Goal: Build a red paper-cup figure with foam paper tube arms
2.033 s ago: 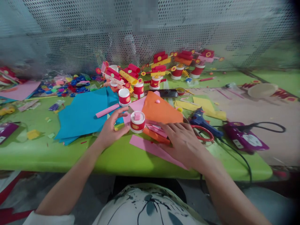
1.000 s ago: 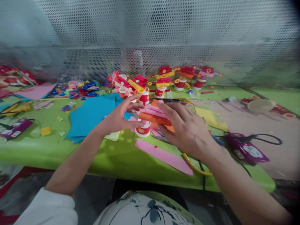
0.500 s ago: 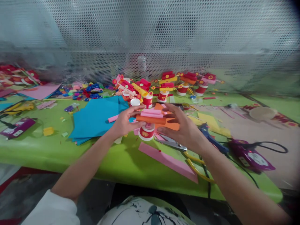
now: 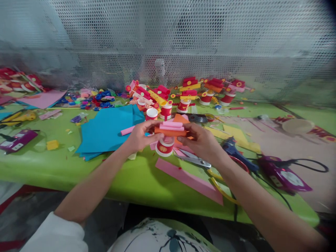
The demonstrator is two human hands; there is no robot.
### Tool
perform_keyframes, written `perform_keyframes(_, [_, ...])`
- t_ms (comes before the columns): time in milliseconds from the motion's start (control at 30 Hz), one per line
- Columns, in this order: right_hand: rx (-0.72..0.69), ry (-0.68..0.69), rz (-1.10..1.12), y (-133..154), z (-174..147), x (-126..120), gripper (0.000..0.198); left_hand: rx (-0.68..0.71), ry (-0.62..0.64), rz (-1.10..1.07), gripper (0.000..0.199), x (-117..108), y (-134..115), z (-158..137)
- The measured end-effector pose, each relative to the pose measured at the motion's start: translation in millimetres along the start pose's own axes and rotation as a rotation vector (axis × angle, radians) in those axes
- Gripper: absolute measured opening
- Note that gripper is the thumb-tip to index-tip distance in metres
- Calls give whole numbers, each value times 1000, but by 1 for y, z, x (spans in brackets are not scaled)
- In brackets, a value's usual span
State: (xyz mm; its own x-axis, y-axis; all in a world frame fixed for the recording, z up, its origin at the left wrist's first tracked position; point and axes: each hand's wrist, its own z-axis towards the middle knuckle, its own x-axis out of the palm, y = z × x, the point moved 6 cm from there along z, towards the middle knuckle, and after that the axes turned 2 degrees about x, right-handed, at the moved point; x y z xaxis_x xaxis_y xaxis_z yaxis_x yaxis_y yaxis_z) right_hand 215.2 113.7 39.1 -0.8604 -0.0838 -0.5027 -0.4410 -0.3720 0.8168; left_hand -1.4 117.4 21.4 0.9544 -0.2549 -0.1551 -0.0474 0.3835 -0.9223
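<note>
As left hand [image 4: 140,137] and right hand [image 4: 201,140] pinch orange roll [image 4: 169,132], cup [image 4: 165,149] beneath, scissors [image 4: 193,160] near, blue sheets [image 4: 105,126] leftward

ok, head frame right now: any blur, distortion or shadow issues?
Head view: upper-right corner goes black; head view: shapes behind the perforated screen are indistinct; head view: gold emblem on the red-and-white cup is too soft to read; head view: forearms look stretched toward the lower corners, likely wide-angle.

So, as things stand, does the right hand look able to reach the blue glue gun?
Probably yes: the blue glue gun lies close to the right hand, and nothing seems to cover it. However, that hand is holding the orange roll, so it would likely need to let go first.
</note>
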Motion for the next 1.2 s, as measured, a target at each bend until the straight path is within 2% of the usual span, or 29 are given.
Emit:
perform_keyframes(267, [54, 43, 64, 6, 0, -1, 41, 4, -22, -2, 49, -1, -1, -1])
perform_keyframes(433, [63, 41, 28, 6, -1, -1, 42, -23, -35, 4, 47, -3, 0, -3])
perform_keyframes(733, [79, 70, 24, 2, 1, 4, 36, -74, -37, -13, 34, 1, 3, -3])
perform_keyframes(1067, [75, 34, -17, -6, -1, 5, 40, -81, 17, 15, 26, 3, 3, -3])
perform_keyframes(1200, [85, 59, -17, -5, -3, 6, 42, -81, 16, 12, 30, 3, 4, -3])
